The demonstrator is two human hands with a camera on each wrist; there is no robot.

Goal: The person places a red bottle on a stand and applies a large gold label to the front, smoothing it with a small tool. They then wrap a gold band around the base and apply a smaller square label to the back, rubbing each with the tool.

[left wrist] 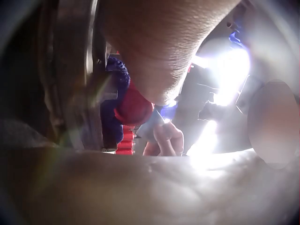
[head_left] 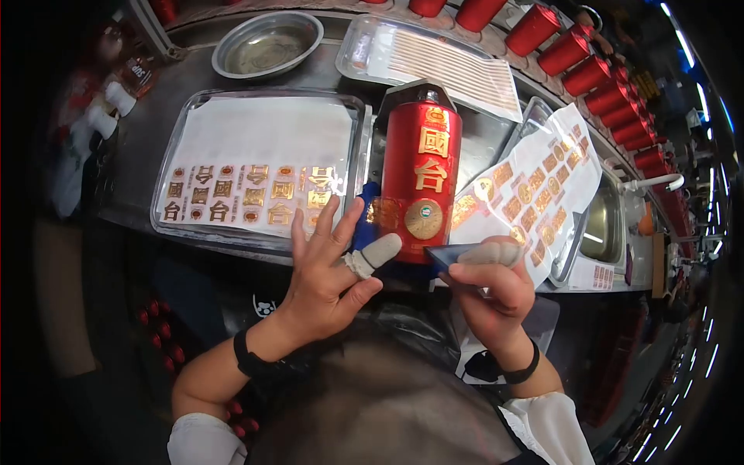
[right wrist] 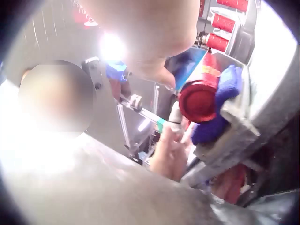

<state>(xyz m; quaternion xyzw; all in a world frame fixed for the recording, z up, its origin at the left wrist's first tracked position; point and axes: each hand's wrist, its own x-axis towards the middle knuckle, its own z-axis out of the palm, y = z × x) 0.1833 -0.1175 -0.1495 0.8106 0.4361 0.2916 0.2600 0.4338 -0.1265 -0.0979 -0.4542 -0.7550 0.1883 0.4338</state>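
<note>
The bottle (head_left: 422, 174) points lengthwise away; right hand (head_left: 494, 288) pinches a card (head_left: 452, 253) at its right, left hand (head_left: 327, 270), fingers apart, at its left.

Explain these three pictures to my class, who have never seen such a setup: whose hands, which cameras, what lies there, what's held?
There is no robot: a person is working by hand. The widest picture comes from a head camera looking down; the others come from left and right wrist cameras.

On the counter, a red bottle lies over blue cloth, between a tray holding a gold-lettered sheet and another gold-printed sheet.

The right hand pinches a thin, flat tool. The left hand spreads its fingers near the bottle; whether they touch it is unclear.
</note>
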